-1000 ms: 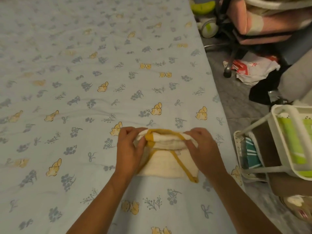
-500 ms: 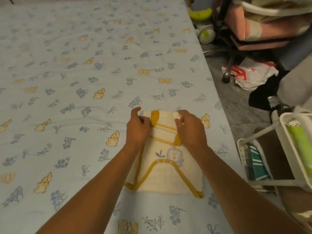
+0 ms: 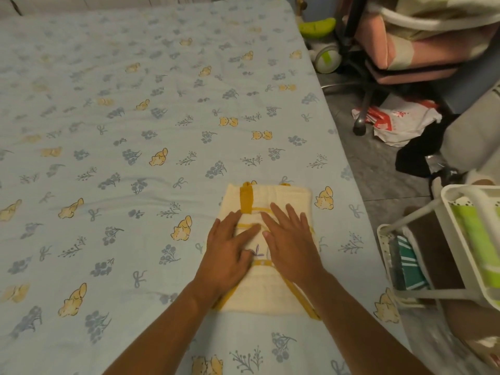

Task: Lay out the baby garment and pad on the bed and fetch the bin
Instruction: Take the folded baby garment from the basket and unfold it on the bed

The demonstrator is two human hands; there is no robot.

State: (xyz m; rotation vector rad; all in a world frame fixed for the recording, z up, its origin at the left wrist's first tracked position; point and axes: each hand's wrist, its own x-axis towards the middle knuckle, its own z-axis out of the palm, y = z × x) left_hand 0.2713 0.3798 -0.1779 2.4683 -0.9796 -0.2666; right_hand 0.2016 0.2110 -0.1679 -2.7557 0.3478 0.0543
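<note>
Two bare hands lie flat, palms down and fingers spread, holding nothing. The left hand (image 3: 230, 249) and right hand (image 3: 290, 243) rest side by side, thumbs almost touching, on the middle of a cream baby garment (image 3: 266, 290) edged in mustard-yellow binding, with a small print partly hidden under the palms.

A second ago the fingers were pinching the garment's folded top edge; half a second ago they were carrying that edge away from the body. Now the piece is opened to full length and the hands have slid back to its centre to press it smooth. The garment looks close to laid out.

The garment sits on the bed (image 3: 113, 163), near the right edge, on a pale blue sheet printed with yellow animals and blue sprigs. No separate pad can be told apart, and no bin is clearly in view; both steps appear undone.

Beyond the bed's right edge, on the floor, stand a white cart (image 3: 457, 201) with green and striped contents, a crumpled plastic bag (image 3: 397, 123) and a pink chair (image 3: 400, 47)
</note>
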